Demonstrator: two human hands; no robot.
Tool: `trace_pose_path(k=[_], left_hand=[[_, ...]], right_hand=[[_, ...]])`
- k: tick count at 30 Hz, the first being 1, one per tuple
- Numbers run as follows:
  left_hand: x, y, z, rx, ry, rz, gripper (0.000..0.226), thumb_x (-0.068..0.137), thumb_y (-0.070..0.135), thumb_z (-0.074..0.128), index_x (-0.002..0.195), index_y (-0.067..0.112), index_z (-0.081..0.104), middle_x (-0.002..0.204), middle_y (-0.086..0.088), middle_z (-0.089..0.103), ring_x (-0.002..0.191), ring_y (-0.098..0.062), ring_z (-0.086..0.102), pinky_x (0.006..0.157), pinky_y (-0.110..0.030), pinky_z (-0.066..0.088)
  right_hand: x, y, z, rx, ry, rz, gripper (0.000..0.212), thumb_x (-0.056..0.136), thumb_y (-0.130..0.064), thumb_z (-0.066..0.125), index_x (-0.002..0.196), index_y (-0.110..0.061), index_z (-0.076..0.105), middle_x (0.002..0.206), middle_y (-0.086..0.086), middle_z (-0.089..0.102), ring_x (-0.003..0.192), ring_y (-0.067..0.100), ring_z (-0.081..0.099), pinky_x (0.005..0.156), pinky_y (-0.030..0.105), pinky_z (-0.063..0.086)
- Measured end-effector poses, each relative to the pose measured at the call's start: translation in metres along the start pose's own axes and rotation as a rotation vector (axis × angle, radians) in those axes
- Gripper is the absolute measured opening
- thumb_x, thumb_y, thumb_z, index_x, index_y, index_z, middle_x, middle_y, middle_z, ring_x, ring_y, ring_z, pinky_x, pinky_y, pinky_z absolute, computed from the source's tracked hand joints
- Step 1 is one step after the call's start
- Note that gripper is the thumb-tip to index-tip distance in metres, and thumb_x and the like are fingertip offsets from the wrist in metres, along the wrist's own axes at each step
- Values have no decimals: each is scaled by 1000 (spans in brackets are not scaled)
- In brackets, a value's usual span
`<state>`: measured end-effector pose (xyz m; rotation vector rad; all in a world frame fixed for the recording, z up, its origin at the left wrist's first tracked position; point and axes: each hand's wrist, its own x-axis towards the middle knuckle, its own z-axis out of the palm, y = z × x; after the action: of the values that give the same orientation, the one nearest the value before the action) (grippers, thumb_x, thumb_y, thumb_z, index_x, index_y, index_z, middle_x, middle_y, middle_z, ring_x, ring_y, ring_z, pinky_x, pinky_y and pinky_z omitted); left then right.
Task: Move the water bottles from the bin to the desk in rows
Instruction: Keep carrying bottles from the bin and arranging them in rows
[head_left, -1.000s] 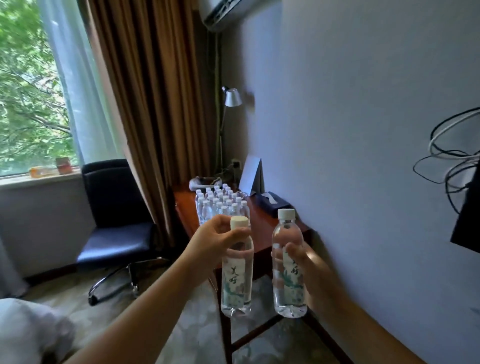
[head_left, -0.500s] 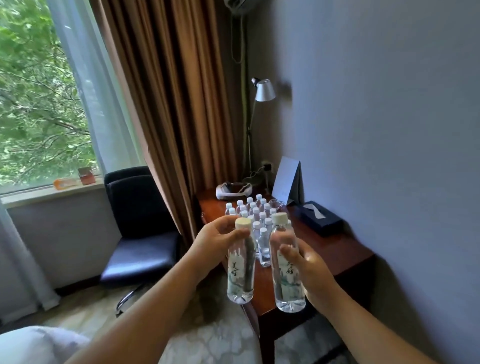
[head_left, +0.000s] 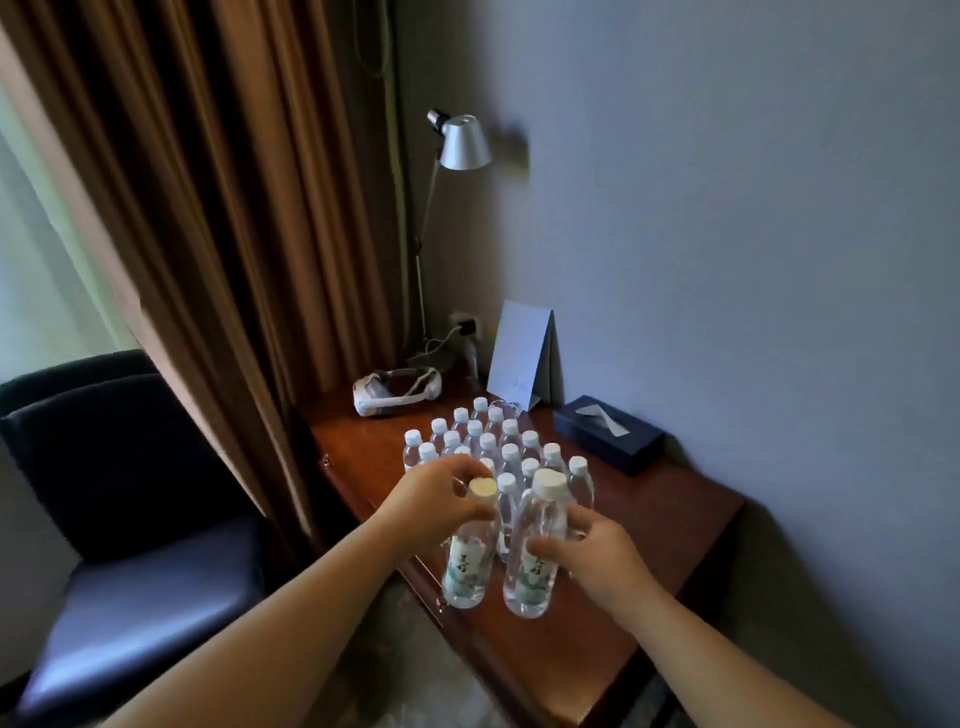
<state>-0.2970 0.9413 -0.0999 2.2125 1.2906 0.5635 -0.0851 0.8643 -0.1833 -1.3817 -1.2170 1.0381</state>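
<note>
Water bottles (head_left: 498, 447) in rows on desk (head_left: 649, 525), left hand (head_left: 436, 499) and right hand (head_left: 587, 551) each gripping one, seemingly above the desktop.

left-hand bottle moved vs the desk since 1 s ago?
Yes. The left-hand bottle was short of the desk; it is now over its near edge, by the rows.

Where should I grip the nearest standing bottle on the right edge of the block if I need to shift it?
Take that standing bottle by the neck just under its white cap, coming from above and from the right. Its left side is packed against the other rows of bottles, while the desk to its right is bare. The body is probably harder to reach.
</note>
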Motion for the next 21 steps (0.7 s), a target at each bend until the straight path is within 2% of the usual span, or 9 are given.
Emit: trace_pose_path(k=[3, 6, 7, 9, 10, 11, 14, 18, 21], left_hand=[[36, -32, 6, 71, -114, 24, 37, 80, 37, 82, 112, 37, 65, 100, 18, 66, 88, 1, 63, 71, -13, 49], [71, -57, 16, 114, -201, 48, 37, 82, 34, 81, 114, 33, 63, 106, 12, 68, 89, -4, 65, 80, -23, 57], [83, -64, 19, 145, -232, 65, 40, 82, 35, 80, 117, 30, 62, 109, 10, 68, 92, -7, 65, 84, -27, 58], [106, -75, 29, 229, -280, 116, 45, 84, 38, 78, 124, 28, 60, 116, 5, 68, 97, -12, 65, 88, -30, 57], [118, -79, 35, 286, -280, 152, 46, 85, 40, 77, 126, 28, 59, 118, 4, 68, 99, -13, 64, 90, -30, 56], [129, -83, 42, 360, -271, 197, 45, 86, 42, 75, 127, 30, 58, 119, 4, 68, 102, -15, 62, 93, -31, 54], [147, -97, 68, 578, -283, 328, 41, 89, 45, 70, 126, 36, 57, 123, 4, 65, 116, -19, 54, 105, -38, 41], [166, -122, 88, 730, -347, 411, 43, 89, 41, 70, 129, 32, 56, 127, 1, 62, 120, -23, 51, 109, -40, 36], [185, -128, 90, 757, -317, 452, 41, 90, 37, 72, 127, 28, 58, 121, 0, 65, 115, -23, 55, 109, -39, 37]], right_hand=[[23, 25, 22, -19, 138, 93, 34, 67, -35, 90, 98, -38, 77, 96, -19, 77, 91, 2, 72, 75, 22, 54], [41, 50, 37, -44, 204, 183, 49, 63, -37, 92, 108, -28, 74, 105, -13, 76, 101, 8, 70, 87, 30, 56], [47, 58, 41, -47, 209, 212, 53, 63, -35, 92, 111, -26, 72, 109, -12, 75, 102, 8, 70, 87, 27, 56], [60, 71, 46, -41, 225, 252, 42, 65, -27, 93, 102, -26, 71, 98, -20, 76, 86, -6, 70, 70, 10, 53], [67, 79, 45, -47, 246, 271, 37, 67, -22, 92, 95, -28, 69, 89, -26, 75, 78, -11, 69, 60, 5, 49], [74, 87, 44, -56, 271, 289, 36, 67, -19, 91, 92, -29, 68, 86, -27, 75, 76, -11, 68, 59, 4, 49], [88, 108, 42, -66, 308, 344, 47, 65, -18, 91, 105, -30, 68, 98, -13, 77, 87, 0, 71, 74, 20, 58], [99, 132, 50, -49, 376, 387, 57, 64, -18, 91, 110, -36, 63, 95, -20, 73, 84, -7, 68, 65, 9, 50], [103, 143, 58, -68, 416, 415, 59, 64, -13, 91, 111, -32, 62, 99, -13, 75, 86, -3, 70, 70, 14, 51]])
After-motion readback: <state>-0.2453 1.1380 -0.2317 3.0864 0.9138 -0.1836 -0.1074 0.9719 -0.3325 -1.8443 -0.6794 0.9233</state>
